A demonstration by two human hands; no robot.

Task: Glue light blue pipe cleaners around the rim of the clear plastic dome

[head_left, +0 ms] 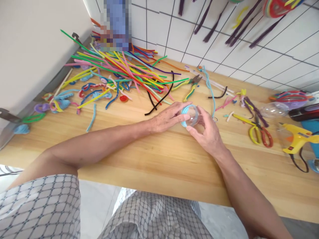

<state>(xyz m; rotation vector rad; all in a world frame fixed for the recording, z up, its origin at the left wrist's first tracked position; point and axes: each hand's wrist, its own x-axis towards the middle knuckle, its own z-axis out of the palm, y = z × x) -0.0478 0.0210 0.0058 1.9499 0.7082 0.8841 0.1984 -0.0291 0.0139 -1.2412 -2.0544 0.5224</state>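
A small clear ball (193, 114) with light blue pipe cleaner wound round its left part is between my two hands, just above the wooden table. My left hand (166, 117) holds it from the left, with a finger or thumb lying across the blue windings. On the right side, my right hand (207, 132) grips the clear part, thumb below and fingers behind it. Some fingertips are hidden behind the ball. A light blue pipe cleaner (211, 94) lies on the table just beyond my right hand.
Many coloured pipe cleaners (124, 69) pile up at the back left. Pliers (190, 87) lie behind my hands. To the right are scissors (260, 132), a clear plastic piece (274, 109) and a yellow glue gun (299, 136) with its cord. A tiled wall (159, 26) borders the table (159, 166).
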